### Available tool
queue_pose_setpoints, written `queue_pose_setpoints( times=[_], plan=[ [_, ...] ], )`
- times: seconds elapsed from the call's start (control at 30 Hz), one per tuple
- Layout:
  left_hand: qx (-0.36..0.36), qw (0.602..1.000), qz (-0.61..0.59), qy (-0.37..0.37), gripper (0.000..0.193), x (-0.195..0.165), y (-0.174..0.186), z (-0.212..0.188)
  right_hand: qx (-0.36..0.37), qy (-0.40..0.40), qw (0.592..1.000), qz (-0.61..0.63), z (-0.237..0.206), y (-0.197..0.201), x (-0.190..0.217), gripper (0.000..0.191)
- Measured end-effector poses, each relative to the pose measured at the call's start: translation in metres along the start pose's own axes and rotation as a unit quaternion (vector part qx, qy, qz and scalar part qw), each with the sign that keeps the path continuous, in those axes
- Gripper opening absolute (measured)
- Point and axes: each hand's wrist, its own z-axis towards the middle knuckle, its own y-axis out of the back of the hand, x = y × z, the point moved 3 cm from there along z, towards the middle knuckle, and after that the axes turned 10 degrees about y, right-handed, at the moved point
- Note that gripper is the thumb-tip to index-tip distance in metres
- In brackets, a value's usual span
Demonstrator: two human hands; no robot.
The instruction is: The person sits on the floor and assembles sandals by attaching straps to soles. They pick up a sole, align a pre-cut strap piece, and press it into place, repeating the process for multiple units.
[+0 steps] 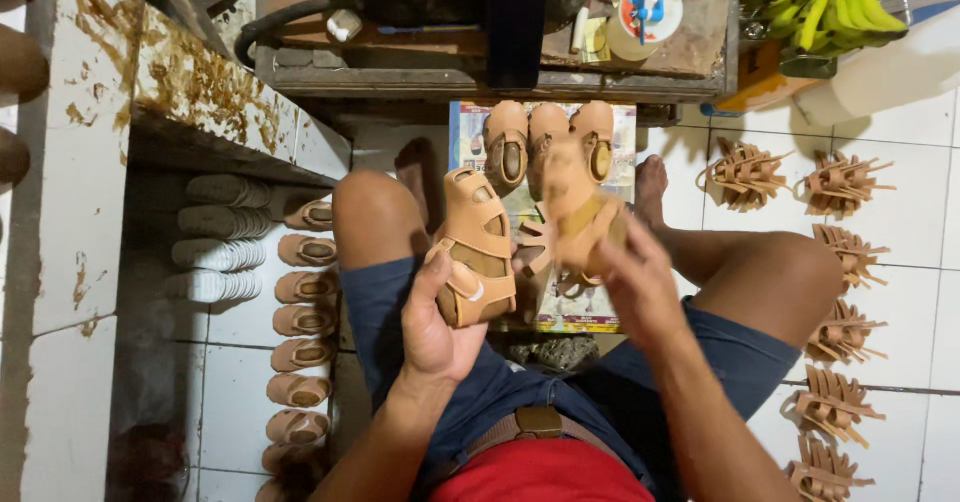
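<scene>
Sitting on a white tiled floor (900, 162), the person holds one small tan sandal in each of the hands. The left hand (435, 327) grips a tan sandal (475, 247) from below, fingers closed round its sole, above the left knee. The right hand (640, 287) is blurred but closed on a second sandal (580, 212), raised just beside the first.

Between the legs lies a flat printed sheet (575, 312), rectangular, multicoloured with a pale blue edge; three finished sandals (548, 142) stand in a row at its far end. On the wooden table (480, 72) above sits a round white tub (648, 12) with a blue and red mark on its lid, and green bananas (820, 2) to the right. Seven bundles of cut straps (845, 252) lie on the tiles at right; a column of about eight sandals (305, 322) lies at left, beside four grey soles (220, 237).
</scene>
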Motion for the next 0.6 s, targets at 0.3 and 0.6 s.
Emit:
queue_pose_setpoints(
  times=[0.3,0.6],
  plan=[
    [-0.130,0.992,-0.003,0.002,0.058,0.006,0.036,-0.010,-0.217,0.079,0.960,-0.157,0.112,0.078,-0.001,0.039],
    [-0.177,0.981,-0.080,0.003,0.057,0.009,0.039,-0.003,-0.133,0.226,0.893,-0.366,0.105,0.060,-0.008,0.069]
  ],
)
